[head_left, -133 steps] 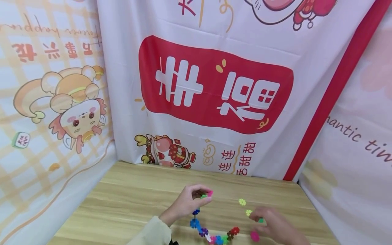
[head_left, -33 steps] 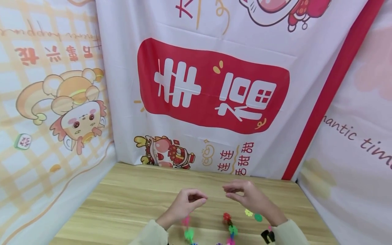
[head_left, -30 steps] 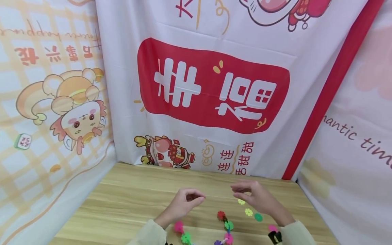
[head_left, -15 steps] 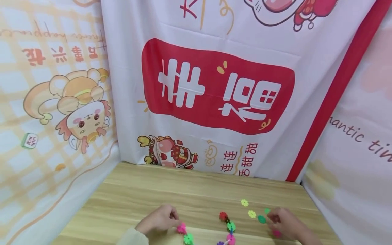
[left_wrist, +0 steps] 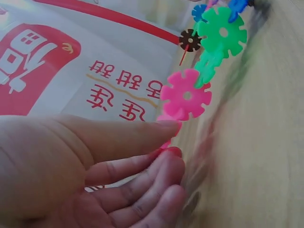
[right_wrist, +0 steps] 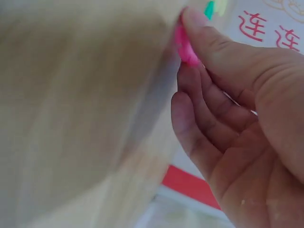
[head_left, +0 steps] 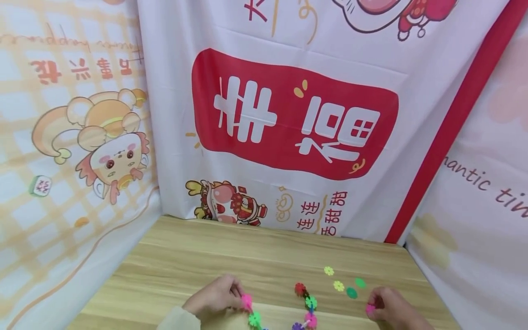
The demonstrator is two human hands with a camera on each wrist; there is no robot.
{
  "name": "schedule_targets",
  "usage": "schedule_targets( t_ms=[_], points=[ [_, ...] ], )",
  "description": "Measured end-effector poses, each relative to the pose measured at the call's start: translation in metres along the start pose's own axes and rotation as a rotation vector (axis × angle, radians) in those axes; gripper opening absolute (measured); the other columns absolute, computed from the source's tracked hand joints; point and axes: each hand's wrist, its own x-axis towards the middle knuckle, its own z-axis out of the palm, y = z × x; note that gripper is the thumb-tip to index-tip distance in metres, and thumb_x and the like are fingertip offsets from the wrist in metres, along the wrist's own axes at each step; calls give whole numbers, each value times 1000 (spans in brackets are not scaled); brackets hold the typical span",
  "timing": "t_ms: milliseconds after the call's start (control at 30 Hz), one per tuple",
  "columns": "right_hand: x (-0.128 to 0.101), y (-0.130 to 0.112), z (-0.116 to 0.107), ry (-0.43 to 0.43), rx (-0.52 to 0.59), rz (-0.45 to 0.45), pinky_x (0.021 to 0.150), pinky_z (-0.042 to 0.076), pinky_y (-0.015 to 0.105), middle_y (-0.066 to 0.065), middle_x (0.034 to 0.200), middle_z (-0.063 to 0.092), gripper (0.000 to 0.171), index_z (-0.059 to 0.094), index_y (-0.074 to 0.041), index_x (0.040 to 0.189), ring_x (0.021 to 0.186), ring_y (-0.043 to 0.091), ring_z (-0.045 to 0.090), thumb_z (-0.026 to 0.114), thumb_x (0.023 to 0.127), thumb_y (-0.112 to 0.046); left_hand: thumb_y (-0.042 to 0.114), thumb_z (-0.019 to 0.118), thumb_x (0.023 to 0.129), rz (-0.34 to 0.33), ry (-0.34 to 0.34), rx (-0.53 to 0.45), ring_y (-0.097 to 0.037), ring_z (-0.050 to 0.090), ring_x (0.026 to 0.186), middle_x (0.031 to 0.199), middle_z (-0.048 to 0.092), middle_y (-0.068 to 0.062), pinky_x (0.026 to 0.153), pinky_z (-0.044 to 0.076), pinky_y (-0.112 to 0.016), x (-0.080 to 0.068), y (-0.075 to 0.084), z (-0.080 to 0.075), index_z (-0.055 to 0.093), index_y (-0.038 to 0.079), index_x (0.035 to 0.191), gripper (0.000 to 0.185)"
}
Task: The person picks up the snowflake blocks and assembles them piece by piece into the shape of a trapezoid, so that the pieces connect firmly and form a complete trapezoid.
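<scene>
A chain of interlocking plastic snowflake discs (head_left: 254, 319) curves in a U at the table's front, partly below the head view. My left hand (head_left: 218, 293) pinches the pink disc (left_wrist: 171, 128) at its left end between thumb and fingers; another pink disc (left_wrist: 186, 95) and a green disc (left_wrist: 223, 32) follow in the left wrist view. A red disc (head_left: 300, 288) tops the chain's other end. Off to the right, my right hand (head_left: 389, 307) pinches a loose pink snowflake disc (right_wrist: 185, 45) by its edge, close over the table.
Two yellow discs (head_left: 338, 286) and two green discs (head_left: 352, 293) lie loose on the wooden table (head_left: 198, 256), left of and behind my right hand. Printed cloth (head_left: 288, 114) hangs behind and on both sides of the table.
My hands were raised, apart, over the table's middle. The left came down to the chain's pink end and grips it; the right moved right and forward-down and picked up the pink disc.
</scene>
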Motion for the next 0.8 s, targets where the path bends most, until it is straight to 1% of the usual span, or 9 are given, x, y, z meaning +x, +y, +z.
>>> schedule_targets(
  t_ms=[67,133,200,233,367,467,500,633,800],
  points=[
    [2,-6,-1,11,19,-39,56,46,18,-1,74,64,16,64,-9,81,66,-1,54,78,78,-15,16,77,79,15,3,-52,-22,61,80,90,66,-9,65,54,-31,3,3,0,63,7,96,24],
    [6,-16,-3,35,23,-107,54,46,18,-3,72,64,12,64,-10,80,64,-2,54,76,80,-11,15,77,80,46,11,-84,-23,61,84,94,66,-10,70,54,-31,7,8,0,63,7,98,24],
    [13,-32,-7,68,6,-183,52,48,19,-4,71,64,10,65,-12,80,63,-3,54,74,81,-10,15,76,80,90,18,-88,-22,61,87,96,65,-8,74,54,-28,13,15,-2,64,9,99,23],
    [18,-41,-10,75,0,-202,52,49,19,-4,72,65,8,66,-12,81,63,-3,55,74,82,-10,15,76,80,116,26,-76,-21,60,89,97,66,-7,75,54,-26,17,18,-3,65,11,99,23],
    [33,-87,-21,40,-12,-183,58,53,21,-5,79,67,4,68,-17,88,68,3,59,70,88,-20,19,73,84,180,33,-76,-20,62,90,98,67,-5,76,55,-24,27,33,-2,66,15,101,19],
    [44,-121,-26,8,-8,-176,64,55,21,-5,84,69,5,68,-21,93,75,9,64,68,90,-25,23,71,86,204,40,-101,-20,64,90,99,68,-4,78,56,-27,31,45,3,67,17,103,19],
    [47,-130,-26,6,-2,-193,66,56,22,-5,85,69,4,68,-23,94,77,12,65,67,91,-25,23,71,86,217,43,-108,-21,64,91,100,68,-4,79,57,-28,32,49,5,67,17,103,18],
    [61,-162,-25,37,16,-259,73,57,20,-9,88,70,6,69,-26,96,83,12,68,68,91,-25,28,70,88,241,55,-147,-28,65,93,100,70,-3,82,57,-36,40,62,14,68,19,104,19],
    [75,-186,-18,99,52,-366,73,59,21,-11,91,72,10,70,-24,99,82,9,70,69,90,-25,32,69,89,274,61,-214,-32,66,96,102,71,-3,86,57,-39,49,71,24,68,19,104,20]
  ],
)
